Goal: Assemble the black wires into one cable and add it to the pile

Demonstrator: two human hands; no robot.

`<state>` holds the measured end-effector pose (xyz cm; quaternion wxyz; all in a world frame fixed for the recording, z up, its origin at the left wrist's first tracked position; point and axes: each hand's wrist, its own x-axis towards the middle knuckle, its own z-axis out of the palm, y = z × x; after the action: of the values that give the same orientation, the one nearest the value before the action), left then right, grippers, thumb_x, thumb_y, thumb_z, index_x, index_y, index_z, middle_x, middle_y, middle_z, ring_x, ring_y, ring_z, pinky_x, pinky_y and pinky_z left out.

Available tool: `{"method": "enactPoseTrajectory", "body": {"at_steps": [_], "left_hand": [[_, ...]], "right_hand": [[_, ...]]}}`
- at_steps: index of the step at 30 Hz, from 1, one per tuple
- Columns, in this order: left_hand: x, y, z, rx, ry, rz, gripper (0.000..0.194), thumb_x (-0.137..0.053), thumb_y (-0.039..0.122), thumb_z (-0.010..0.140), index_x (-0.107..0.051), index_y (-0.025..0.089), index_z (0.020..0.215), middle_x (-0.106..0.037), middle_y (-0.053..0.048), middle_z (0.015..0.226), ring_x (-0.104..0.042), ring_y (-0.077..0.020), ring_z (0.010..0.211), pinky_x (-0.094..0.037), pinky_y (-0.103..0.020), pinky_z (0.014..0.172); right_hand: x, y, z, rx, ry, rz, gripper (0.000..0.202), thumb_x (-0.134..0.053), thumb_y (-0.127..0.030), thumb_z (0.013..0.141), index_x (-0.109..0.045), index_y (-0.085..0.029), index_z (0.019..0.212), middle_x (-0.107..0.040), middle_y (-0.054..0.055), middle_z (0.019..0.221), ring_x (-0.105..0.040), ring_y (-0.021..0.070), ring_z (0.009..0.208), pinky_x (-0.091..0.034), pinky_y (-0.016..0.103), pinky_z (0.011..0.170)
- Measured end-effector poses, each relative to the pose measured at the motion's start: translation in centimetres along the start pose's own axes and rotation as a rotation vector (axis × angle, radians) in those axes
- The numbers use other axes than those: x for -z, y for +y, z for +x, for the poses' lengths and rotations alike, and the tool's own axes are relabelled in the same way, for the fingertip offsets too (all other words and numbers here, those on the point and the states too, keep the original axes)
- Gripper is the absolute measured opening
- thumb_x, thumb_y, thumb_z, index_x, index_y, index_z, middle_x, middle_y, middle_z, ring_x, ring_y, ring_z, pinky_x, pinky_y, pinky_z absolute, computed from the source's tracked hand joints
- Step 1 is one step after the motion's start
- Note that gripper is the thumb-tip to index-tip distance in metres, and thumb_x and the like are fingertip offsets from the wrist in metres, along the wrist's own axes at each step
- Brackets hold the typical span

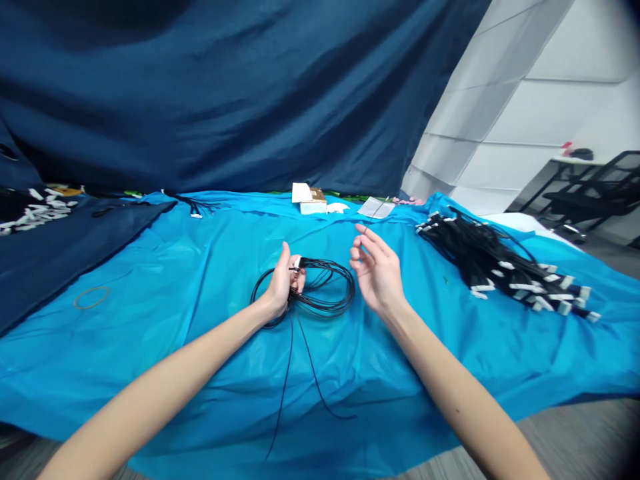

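Note:
My left hand [286,280] is wrapped round a coiled black cable [327,308] above the blue cloth. A white connector [299,263] shows at its fingers, and two loose cable ends hang down below the coil. To the right of the coil, my right hand [376,267] is raised, its thumb and index finger pinching a thin dark strand [376,215] that points up and to the right. My right hand and the coil are apart.
A pile of black cables with white connectors [500,263] lies at the right, and another bundle [37,212] at the far left. A small open box [313,207] and a clear bag [375,209] stand at the back. A brown ring [91,298] lies at the left.

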<state>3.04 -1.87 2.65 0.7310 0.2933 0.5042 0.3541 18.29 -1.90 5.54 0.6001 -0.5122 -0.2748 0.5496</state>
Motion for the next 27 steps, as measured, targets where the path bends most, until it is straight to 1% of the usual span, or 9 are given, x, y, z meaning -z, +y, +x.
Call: {"method": "enactPoseTrajectory", "body": {"at_steps": [2,4,6,7,9,11,13,17,27], "left_hand": [[0.0,-0.1,0.1,-0.033,0.013,0.007,0.06,-0.017,0.067,0.079,-0.039,0.018,0.051,-0.037,0.002,0.03,-0.031,-0.006,0.028,-0.019,-0.019,0.035],[0.1,-0.3,0.1,-0.065,0.024,0.012,0.06,-0.018,0.067,0.078,-0.038,0.018,0.052,-0.037,0.002,0.031,-0.031,-0.0057,0.027,-0.019,-0.02,0.035],[0.2,-0.5,0.2,-0.101,0.039,0.023,0.06,-0.018,0.068,0.077,-0.039,0.018,0.053,-0.036,0.002,0.032,-0.031,-0.0059,0.027,-0.018,-0.02,0.034],[0.3,-0.5,0.2,-0.127,0.049,0.03,0.06,-0.018,0.069,0.077,-0.039,0.018,0.053,-0.036,0.003,0.033,-0.032,-0.006,0.028,-0.018,-0.02,0.034],[0.3,-0.5,0.1,-0.184,0.067,0.041,0.06,-0.019,0.07,0.076,-0.038,0.018,0.054,-0.036,0.003,0.034,-0.032,-0.0059,0.028,-0.016,-0.021,0.033],[0.3,-0.4,-0.1,-0.231,0.08,0.045,0.059,-0.021,0.072,0.075,-0.036,0.018,0.055,-0.036,0.004,0.035,-0.033,-0.0059,0.029,-0.017,-0.021,0.034],[0.3,-0.3,-0.3,-0.28,0.1,0.055,0.059,-0.021,0.072,0.074,-0.035,0.018,0.055,-0.036,0.004,0.035,-0.034,-0.006,0.029,-0.018,-0.021,0.034],[0.3,-0.2,-0.6,-0.36,0.14,0.094,0.058,-0.021,0.07,0.076,-0.039,0.019,0.056,-0.036,0.004,0.034,-0.033,-0.0066,0.03,-0.018,-0.023,0.035],[0.2,-0.1,-0.9,-0.39,0.182,0.114,0.056,-0.023,0.07,0.076,-0.042,0.02,0.057,-0.04,0.003,0.035,-0.034,-0.0082,0.031,-0.02,-0.024,0.038]], "right_hand": [[0.2,-0.1,-0.1,0.182,0.054,-0.177,0.024,-0.059,-0.029,0.076,-0.063,-0.022,0.099,-0.054,-0.001,0.073,-0.044,0.0044,0.048,-0.031,0.018,0.037],[0.2,-0.1,-0.7,0.414,0.041,-0.425,0.02,-0.059,-0.029,0.077,-0.066,-0.023,0.095,-0.056,0.0,0.074,-0.045,0.006,0.051,-0.033,0.021,0.042],[-0.1,0.1,-1.5,0.614,-0.047,-0.666,0.013,-0.06,-0.026,0.077,-0.069,-0.022,0.086,-0.057,0.001,0.071,-0.049,0.0085,0.058,-0.039,0.023,0.05],[-0.2,0.3,-1.9,0.685,-0.111,-0.756,0.011,-0.06,-0.024,0.077,-0.069,-0.021,0.082,-0.057,0.001,0.069,-0.05,0.0093,0.06,-0.04,0.024,0.053],[-0.5,0.6,-2.4,0.768,-0.239,-0.876,0.01,-0.058,-0.022,0.078,-0.068,-0.018,0.078,-0.058,0.002,0.067,-0.051,0.0102,0.061,-0.042,0.025,0.056],[-0.6,0.9,-2.7,0.795,-0.329,-0.948,0.011,-0.056,-0.02,0.08,-0.066,-0.016,0.076,-0.058,0.003,0.067,-0.051,0.0112,0.063,-0.042,0.026,0.058],[-0.6,1.2,-2.8,0.803,-0.365,-0.993,0.012,-0.054,-0.02,0.08,-0.063,-0.016,0.074,-0.057,0.003,0.067,-0.05,0.0122,0.064,-0.041,0.027,0.06],[-0.6,1.4,-2.7,0.817,-0.373,-1.036,0.014,-0.05,-0.02,0.082,-0.06,-0.017,0.073,-0.056,0.003,0.067,-0.047,0.0126,0.064,-0.039,0.027,0.06],[-0.6,1.3,-2.9,0.809,-0.419,-1.079,0.017,-0.047,-0.02,0.084,-0.059,-0.017,0.071,-0.055,0.003,0.066,-0.045,0.0127,0.064,-0.038,0.027,0.06]]}}
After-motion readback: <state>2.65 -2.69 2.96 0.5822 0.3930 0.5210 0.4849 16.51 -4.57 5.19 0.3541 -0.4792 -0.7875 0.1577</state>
